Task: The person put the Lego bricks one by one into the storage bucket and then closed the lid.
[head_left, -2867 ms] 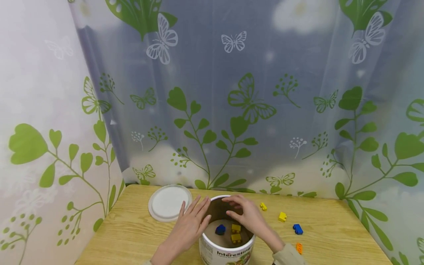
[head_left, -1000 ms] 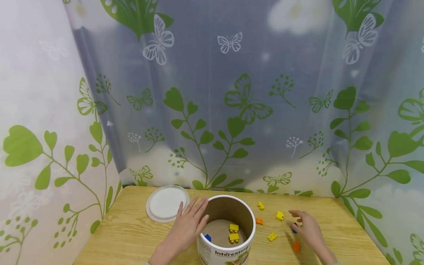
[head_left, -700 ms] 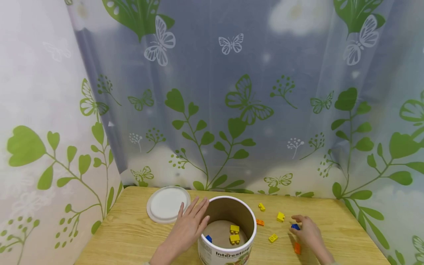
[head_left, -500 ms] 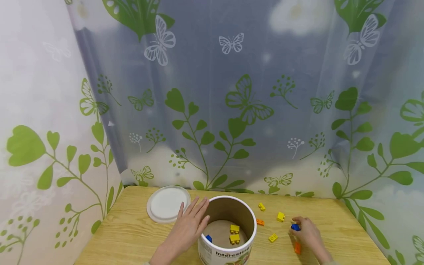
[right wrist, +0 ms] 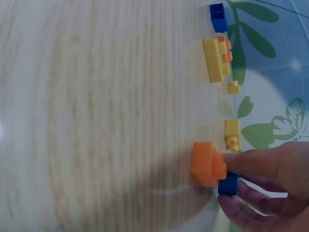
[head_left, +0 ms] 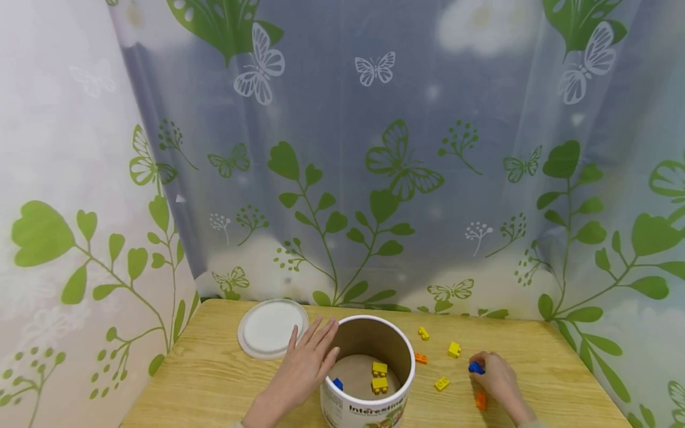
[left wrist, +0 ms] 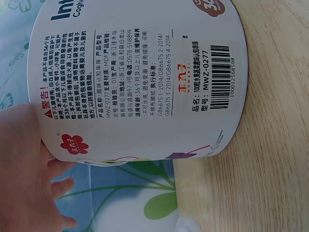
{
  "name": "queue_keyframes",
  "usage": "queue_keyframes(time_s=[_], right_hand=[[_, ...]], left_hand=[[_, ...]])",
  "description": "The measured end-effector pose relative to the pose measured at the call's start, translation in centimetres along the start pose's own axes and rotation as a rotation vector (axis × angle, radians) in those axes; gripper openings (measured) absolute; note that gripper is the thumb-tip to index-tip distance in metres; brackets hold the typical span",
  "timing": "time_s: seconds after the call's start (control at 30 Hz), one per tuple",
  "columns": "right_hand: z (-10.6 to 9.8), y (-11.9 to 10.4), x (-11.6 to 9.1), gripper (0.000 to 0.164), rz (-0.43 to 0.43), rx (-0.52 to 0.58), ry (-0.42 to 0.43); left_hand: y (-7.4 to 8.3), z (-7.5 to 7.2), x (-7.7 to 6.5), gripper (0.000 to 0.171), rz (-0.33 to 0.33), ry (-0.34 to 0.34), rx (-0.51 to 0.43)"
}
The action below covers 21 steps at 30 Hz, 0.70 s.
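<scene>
My right hand (head_left: 497, 377) pinches a blue toy brick (head_left: 475, 368) between thumb and fingers at the table's right side. In the right wrist view, this blue brick (right wrist: 228, 185) shows between the fingertips, partly behind an orange brick (right wrist: 203, 164). My left hand (head_left: 306, 368) rests with straight fingers against the left rim of a white round tub (head_left: 369, 403). Inside the tub lie two yellow bricks (head_left: 379, 385) and a blue brick (head_left: 338, 384). The left wrist view shows the left hand (left wrist: 26, 174) beside the tub's printed label (left wrist: 140, 77).
A white lid (head_left: 273, 329) lies left behind the tub. Right of the tub are a yellow brick (head_left: 441, 383), an orange brick (head_left: 421, 358) and further yellow bricks (head_left: 453, 349). Another blue brick (right wrist: 218, 18) stands at the top of the right wrist view. A patterned curtain (head_left: 374, 178) backs the table.
My right hand has left the tub's opening, moved right and closed its fingers on the blue brick. The blue brick inside the tub sits further left. My left hand stays put.
</scene>
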State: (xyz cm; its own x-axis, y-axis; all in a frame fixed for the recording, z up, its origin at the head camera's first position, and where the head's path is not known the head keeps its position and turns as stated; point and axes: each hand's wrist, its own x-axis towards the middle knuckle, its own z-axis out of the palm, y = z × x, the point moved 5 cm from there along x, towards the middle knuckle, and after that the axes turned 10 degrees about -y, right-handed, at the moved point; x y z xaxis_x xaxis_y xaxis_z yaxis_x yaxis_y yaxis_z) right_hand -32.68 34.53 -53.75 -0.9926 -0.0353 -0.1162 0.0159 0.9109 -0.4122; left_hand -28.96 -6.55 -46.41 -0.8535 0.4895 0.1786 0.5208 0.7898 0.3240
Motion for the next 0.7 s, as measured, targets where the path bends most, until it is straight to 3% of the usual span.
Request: queue_keyframes(time_s=[0.27, 0.7], right_hand=[[-1.2, -1.6, -0.2, 0.031, -0.061, 0.061, 0.047], [-4.4, -6.7, -1.9, 0.034, -0.150, 0.062, 0.107]], left_hand=[[0.0, 0.0, 0.0, 0.057, -0.003, -0.014, -0.004], [0.1, 0.0, 0.0, 0.055, -0.005, -0.013, -0.003]])
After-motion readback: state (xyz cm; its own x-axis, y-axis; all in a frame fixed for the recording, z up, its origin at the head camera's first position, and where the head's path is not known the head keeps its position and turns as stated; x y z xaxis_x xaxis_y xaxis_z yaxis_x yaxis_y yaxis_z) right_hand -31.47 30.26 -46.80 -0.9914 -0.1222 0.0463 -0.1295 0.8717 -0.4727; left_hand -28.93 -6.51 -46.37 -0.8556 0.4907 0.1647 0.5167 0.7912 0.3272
